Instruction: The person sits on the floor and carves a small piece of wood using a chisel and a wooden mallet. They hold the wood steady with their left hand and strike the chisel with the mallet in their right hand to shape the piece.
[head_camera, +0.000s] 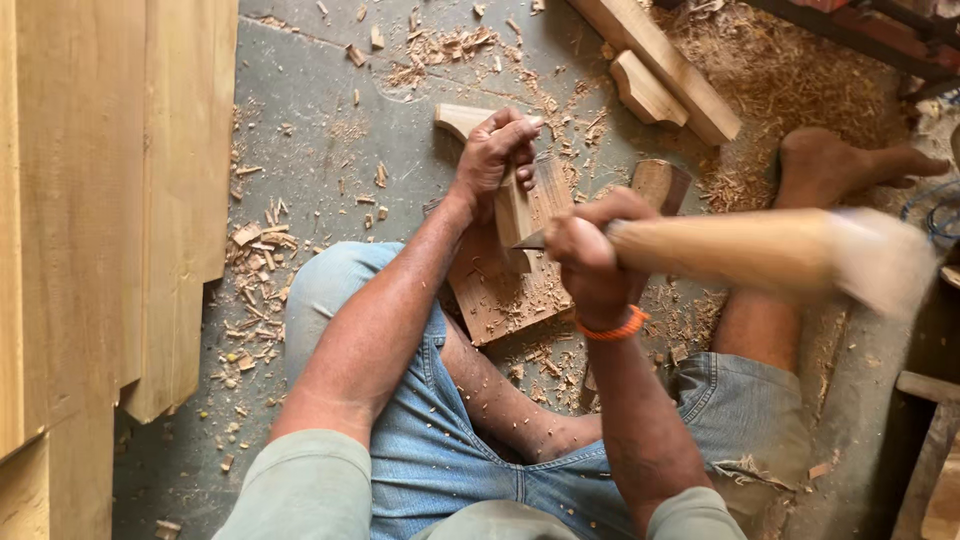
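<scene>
I sit on the floor with a carved wooden piece (500, 295) lying in front of my legs. My left hand (495, 150) is closed around a chisel (522, 215) with a pale wooden handle, its blade pointing down onto the piece. My right hand (590, 250), with an orange band at the wrist, grips a thick wooden mallet (770, 250) that stretches to the right and is blurred at its head. The mallet is level with the chisel's lower part, to its right.
Wide pale planks (100, 220) lie along the left. Wood chips (255, 270) and sawdust cover the grey floor. Shaped wooden blocks (660, 70) lie at the top right, a small block (660, 185) near my bare foot (840, 165). A wooden frame (925, 450) stands at the right edge.
</scene>
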